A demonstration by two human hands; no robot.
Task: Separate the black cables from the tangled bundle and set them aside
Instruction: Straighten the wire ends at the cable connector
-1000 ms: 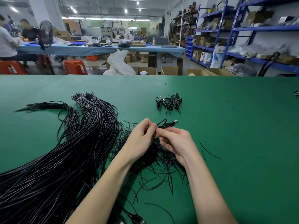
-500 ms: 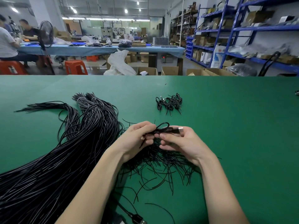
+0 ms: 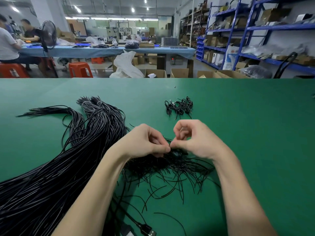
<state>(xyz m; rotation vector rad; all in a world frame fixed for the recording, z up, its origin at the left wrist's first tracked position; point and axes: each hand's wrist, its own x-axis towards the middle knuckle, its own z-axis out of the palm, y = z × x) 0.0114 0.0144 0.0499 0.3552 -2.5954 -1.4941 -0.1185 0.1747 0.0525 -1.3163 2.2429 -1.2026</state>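
Over the tangled pile [image 3: 170,166], left hand [image 3: 144,142] and right hand [image 3: 196,140] both pinching black cable (fingertips meeting).

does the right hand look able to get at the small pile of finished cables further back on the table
Probably yes: only bare green table lies between the right hand and the small pile, though its fingers are busy pinching at the tangled cables.

Fingertip pinch blurred; cable bundle [image 3: 42,176] cut by left edge; USB plug [image 3: 150,233] cropped at bottom.
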